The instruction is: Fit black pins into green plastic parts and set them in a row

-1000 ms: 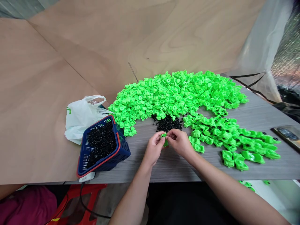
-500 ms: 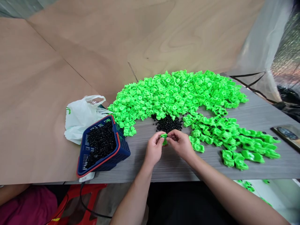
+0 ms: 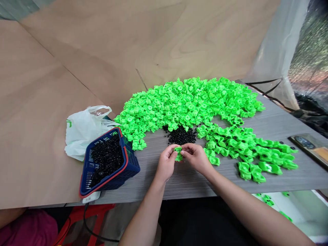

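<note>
Between my two hands, just above the table, is a small green plastic toy car body point(image 3: 178, 154) with a dark piece across it. My left hand point(image 3: 166, 162) pinches its left side. The fingers of my right hand point(image 3: 196, 157) close on its right side, and whether they also hold a small black part is too small to tell. Right behind my hands lies a pile of small black parts point(image 3: 181, 136). Beyond it spreads a big heap of green car bodies point(image 3: 189, 102). A group of green pieces point(image 3: 230, 145), some with black parts on them, lies to the right.
A blue basket point(image 3: 133, 167) with a red rim, full of black parts, stands at left beside a white plastic bag point(image 3: 84, 130). At far right lies a phone point(image 3: 304, 141). Below the table's right edge, a white container point(image 3: 294, 205) holds several green pieces. Someone's magenta clothing point(image 3: 33, 229) shows lower left.
The green car body has tipped up between my fingers, so more of it shows. The whole view has shifted slightly; both hands keep their hold.
</note>
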`<state>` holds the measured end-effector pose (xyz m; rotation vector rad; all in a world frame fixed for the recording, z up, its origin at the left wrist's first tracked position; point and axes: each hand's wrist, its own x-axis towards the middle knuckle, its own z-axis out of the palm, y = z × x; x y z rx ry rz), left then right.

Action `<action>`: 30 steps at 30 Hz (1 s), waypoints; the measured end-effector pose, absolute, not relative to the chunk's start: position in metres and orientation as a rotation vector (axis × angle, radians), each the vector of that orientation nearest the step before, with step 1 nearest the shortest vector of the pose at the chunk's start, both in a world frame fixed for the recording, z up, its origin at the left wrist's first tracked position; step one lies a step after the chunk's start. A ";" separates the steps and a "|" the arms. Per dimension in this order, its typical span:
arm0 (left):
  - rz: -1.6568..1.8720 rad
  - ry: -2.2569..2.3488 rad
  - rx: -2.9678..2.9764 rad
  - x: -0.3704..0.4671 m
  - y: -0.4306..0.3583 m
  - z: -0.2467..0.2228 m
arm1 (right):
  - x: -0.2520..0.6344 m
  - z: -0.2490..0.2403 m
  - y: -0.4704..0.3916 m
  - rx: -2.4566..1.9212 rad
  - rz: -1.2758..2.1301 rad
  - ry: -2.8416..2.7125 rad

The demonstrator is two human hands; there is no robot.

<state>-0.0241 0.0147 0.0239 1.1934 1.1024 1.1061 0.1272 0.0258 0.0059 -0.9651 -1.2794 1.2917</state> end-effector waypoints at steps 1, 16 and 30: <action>1.100 1.081 1.155 -0.023 0.015 0.023 | 0.128 0.006 0.026 -0.969 1.295 -1.285; 1.090 1.089 0.920 -0.040 0.013 0.011 | 0.134 -0.016 0.025 -1.274 1.048 -1.587; 1.388 1.350 0.782 -0.074 0.024 0.009 | 0.085 -0.003 0.041 -1.593 0.529 -2.433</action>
